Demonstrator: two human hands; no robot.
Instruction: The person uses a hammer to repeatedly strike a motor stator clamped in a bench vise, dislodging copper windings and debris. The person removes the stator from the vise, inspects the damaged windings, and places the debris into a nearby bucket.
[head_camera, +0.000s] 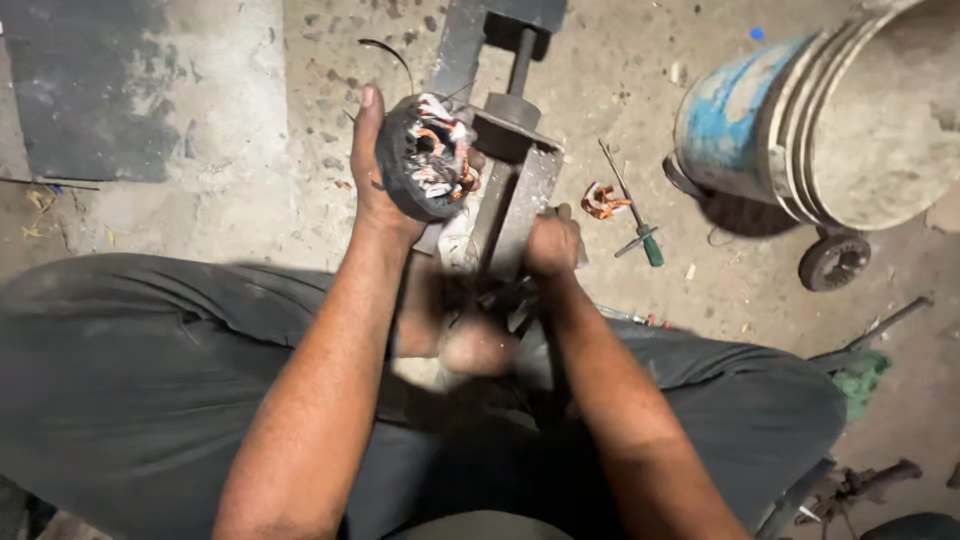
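Observation:
My left hand (375, 190) grips a round black motor stator (428, 155) with copper and white windings, holding it up in front of a grey metal vise (510, 150) on the floor. My right hand (552, 243) is closed into a fist beside the vise's lower body; something thin seems to be in it, but I cannot make it out. A bare foot (470, 340) rests against the base of the vise between my knees.
A stack of dusty buckets (830, 120) lies on its side at the right, a small wheel (832, 262) below it. A green-handled screwdriver (632, 205) and a scrap of copper winding (602, 203) lie on the concrete floor. Metal tools lie at lower right.

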